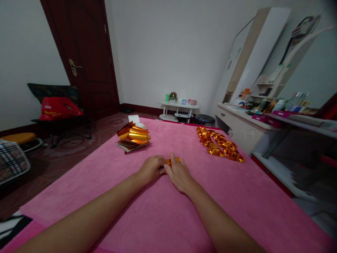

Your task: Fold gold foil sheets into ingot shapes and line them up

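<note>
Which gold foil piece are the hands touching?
The small gold piece between the left hand and right hand; the stacked gold sheets and crinkled gold pieces lie apart, untouched.

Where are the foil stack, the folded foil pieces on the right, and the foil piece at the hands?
Foil stack (137,135): head view, on its shiny curved upper sheets.
Folded foil pieces (222,142): head view, on a piece mid-group.
Foil piece (168,162): head view, on its uncovered part.

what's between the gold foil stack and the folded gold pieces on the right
In the head view, only pink cloth lies straight between the gold foil stack and the folded gold pieces.
</note>
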Motion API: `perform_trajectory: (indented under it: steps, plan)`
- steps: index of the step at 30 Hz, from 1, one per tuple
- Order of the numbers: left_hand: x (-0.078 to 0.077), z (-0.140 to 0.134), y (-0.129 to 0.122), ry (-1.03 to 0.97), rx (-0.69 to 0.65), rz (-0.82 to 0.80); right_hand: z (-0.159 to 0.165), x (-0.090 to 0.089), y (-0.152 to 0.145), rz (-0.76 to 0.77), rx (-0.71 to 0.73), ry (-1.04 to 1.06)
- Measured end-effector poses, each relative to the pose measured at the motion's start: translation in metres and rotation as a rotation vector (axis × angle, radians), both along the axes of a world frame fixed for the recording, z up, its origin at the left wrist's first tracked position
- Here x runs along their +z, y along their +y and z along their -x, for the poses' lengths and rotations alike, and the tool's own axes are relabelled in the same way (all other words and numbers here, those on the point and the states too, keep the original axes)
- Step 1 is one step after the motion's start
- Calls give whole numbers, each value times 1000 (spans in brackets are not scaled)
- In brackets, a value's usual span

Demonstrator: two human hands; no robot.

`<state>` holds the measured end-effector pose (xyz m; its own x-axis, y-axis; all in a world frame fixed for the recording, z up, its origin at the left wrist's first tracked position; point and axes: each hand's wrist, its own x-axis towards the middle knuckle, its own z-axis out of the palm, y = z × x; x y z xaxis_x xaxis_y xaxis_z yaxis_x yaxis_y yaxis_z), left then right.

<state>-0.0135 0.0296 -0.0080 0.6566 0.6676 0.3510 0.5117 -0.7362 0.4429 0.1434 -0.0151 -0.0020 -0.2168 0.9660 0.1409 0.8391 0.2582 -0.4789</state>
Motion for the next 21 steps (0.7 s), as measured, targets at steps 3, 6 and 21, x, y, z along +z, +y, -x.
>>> perform_trajectory:
  steps: [3, 6, 21]
  plan:
    - [2, -1, -1, 40, -3, -33, -13, 0, 2, 17, -75, -70]
    - [1, -1, -2, 102, -12, -79, -18, -3, 2, 14, -94, -104]
    - [6, 31, 1, -39, 261, 102, -50, -14, 9, -82, -226, -2]
